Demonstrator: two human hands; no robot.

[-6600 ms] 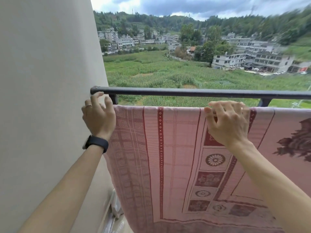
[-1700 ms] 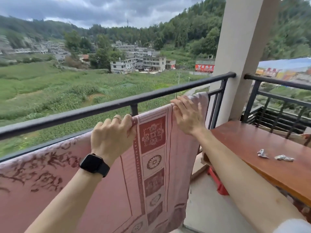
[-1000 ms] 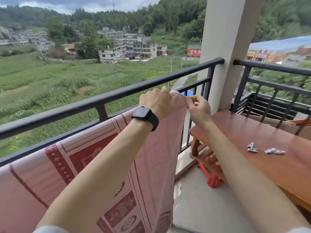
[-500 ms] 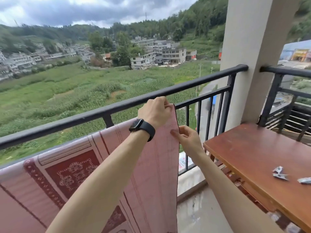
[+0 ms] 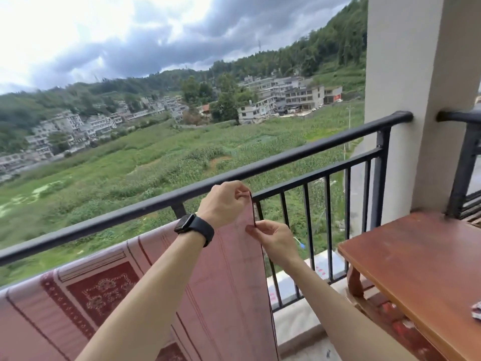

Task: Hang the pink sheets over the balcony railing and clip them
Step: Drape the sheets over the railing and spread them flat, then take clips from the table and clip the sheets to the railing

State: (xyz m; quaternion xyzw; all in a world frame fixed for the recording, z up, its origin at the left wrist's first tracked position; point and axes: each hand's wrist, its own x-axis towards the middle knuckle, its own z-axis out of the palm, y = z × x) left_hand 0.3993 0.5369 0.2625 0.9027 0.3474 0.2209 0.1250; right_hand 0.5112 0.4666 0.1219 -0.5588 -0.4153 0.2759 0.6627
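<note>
Head view: right hand (image 5: pixel 273 238) has slid down from the top corner and now pinches the side edge of the pink sheet (image 5: pixel 234 282), centre frame. Left hand (image 5: pixel 223 201) pinches its top corner under the railing (image 5: pixel 286 157). Edge straight; clipping likely next. Clip (image 5: pixel 477 313) untouched on table (image 5: pixel 416 256).

small object (image 5: pixel 478 314) cut by right edge, pink sheet (image 5: pixel 226 282) cropped below

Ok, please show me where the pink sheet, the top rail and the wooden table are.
pink sheet (image 5: pixel 229 269), head view, striped part near its right edge.
top rail (image 5: pixel 299 153), head view, bare middle of the bar.
wooden table (image 5: pixel 416 256), head view, bare top.
</note>
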